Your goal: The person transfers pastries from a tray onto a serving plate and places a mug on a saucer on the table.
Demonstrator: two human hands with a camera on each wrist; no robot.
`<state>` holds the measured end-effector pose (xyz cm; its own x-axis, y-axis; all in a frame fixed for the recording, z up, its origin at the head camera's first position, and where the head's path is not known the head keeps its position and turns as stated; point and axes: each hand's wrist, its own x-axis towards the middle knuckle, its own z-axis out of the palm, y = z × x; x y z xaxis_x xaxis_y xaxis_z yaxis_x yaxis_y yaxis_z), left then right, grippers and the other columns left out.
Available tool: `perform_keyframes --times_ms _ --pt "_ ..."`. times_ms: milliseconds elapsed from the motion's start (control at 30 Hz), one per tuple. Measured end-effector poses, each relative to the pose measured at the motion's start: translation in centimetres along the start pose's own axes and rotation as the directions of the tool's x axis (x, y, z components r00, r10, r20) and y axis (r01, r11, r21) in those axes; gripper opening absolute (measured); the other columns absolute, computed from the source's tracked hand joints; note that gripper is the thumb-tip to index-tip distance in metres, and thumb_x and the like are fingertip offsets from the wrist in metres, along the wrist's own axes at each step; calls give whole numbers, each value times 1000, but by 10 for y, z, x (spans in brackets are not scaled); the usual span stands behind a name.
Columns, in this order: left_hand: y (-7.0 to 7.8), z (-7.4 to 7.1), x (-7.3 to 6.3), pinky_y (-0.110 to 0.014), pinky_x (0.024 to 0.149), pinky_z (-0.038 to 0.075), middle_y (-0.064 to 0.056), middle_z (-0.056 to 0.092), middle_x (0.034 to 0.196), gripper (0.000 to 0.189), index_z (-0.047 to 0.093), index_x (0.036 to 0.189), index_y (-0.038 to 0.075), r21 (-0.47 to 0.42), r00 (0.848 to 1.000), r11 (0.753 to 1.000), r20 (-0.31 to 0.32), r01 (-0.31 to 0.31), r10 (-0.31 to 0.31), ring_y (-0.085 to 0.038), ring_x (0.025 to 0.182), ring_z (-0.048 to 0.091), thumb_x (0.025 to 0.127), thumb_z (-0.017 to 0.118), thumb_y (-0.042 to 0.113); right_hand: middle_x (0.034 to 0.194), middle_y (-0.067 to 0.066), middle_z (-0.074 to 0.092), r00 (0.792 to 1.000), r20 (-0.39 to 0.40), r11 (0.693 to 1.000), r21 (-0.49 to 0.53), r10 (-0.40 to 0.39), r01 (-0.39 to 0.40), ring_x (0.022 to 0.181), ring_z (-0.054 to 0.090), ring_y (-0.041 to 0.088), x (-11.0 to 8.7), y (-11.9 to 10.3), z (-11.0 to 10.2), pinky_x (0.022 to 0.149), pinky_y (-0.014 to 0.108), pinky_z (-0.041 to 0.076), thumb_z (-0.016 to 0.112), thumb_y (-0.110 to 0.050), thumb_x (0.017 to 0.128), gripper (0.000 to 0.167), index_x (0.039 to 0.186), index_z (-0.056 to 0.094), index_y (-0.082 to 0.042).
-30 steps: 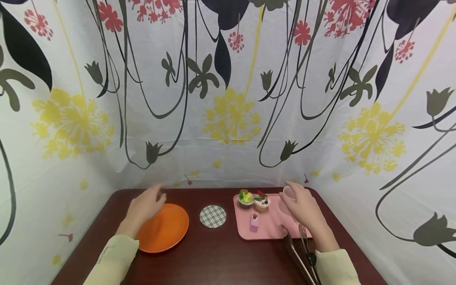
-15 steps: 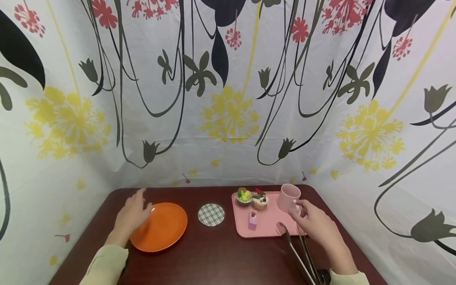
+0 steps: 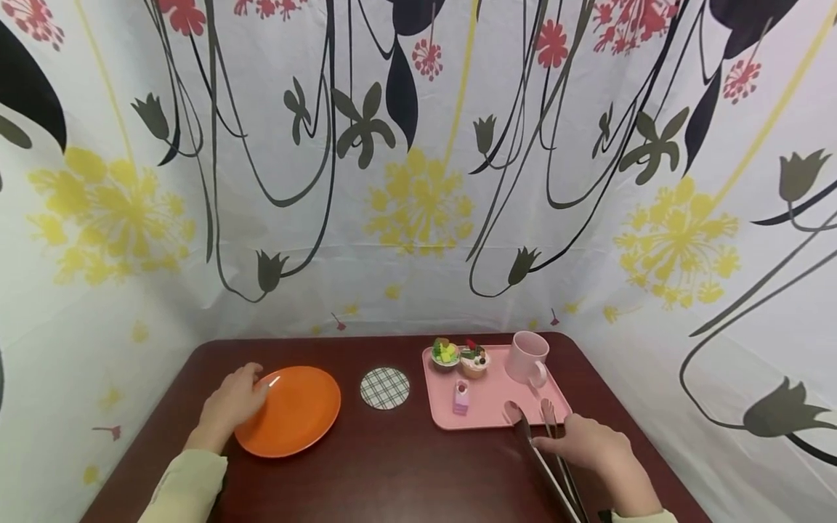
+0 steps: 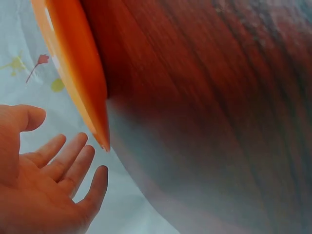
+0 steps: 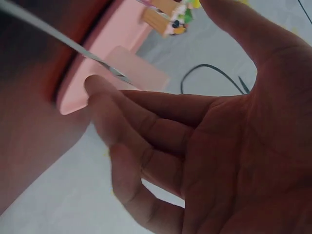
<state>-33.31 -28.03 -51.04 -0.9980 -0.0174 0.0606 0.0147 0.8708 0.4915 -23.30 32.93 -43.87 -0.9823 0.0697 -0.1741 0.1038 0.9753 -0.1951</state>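
My left hand [image 3: 229, 404] is beside the left rim of an orange plate [image 3: 294, 410]. In the left wrist view its fingers are loosely bent, palm showing, apart from the plate's edge. My right hand [image 3: 591, 444] hovers at a pair of metal tongs [image 3: 546, 468], its thumb over the arms in the head view. In the right wrist view the fingers curve loosely near one tong arm [image 5: 63, 39] without closing round it. The tongs lie with their tips over the front edge of a pink tray [image 3: 487, 407]; their near end runs out of view.
On the tray stand a pink mug [image 3: 526, 356], a cup of green and yellow pieces [image 3: 445, 354], a fruit-topped tart [image 3: 474, 362] and a small pink-purple cake [image 3: 461, 398]. A round checked coaster [image 3: 385, 388] lies between plate and tray. Patterned cloth [image 3: 418, 290] surrounds the dark table [image 3: 392, 479].
My right hand has come back from above the mug, down toward the tongs, uncovering the mug. My left hand has shifted left and lower beside the plate.
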Motion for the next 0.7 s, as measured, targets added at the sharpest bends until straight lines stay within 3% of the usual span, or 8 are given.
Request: perform_keyframes --times_ms 67,167,300,400,700 --pt "-3 1 2 -73 102 48 -35 55 147 55 48 149 -6 8 1000 1000 6 6 -6 -52 126 56 108 57 29 108 17 77 1000 14 1000 -10 4 -4 95 72 40 0 0 6 81 69 50 73 -72 86 77 118 72 -3" --pt "-6 3 4 -73 103 48 -35 55 146 62 41 155 -6 11 1000 1000 18 17 -17 -53 127 56 107 57 30 110 17 77 999 25 1000 -3 20 -20 98 72 42 2 0 16 83 71 49 74 -73 84 79 120 72 -2" --pt "-7 5 7 -74 105 47 -36 56 146 71 32 161 -5 18 999 999 33 34 -35 -55 130 55 106 57 31 92 9 73 999 14 999 27 44 -44 86 69 33 3 1 29 80 67 49 76 -70 84 66 101 71 -7" --pt "-7 6 6 -74 107 45 -38 51 150 69 36 158 -8 33 998 998 41 52 -53 -56 132 52 106 57 31 82 3 68 999 1 998 37 51 -51 80 66 29 5 4 36 77 63 49 76 -68 84 58 91 66 -11" --pt "-15 0 4 -77 104 43 -35 54 150 61 45 153 -6 33 995 996 64 79 -81 -53 130 56 107 57 33 80 4 67 998 -23 998 37 57 -56 78 66 30 9 7 47 74 62 50 77 -65 84 58 92 68 -9"
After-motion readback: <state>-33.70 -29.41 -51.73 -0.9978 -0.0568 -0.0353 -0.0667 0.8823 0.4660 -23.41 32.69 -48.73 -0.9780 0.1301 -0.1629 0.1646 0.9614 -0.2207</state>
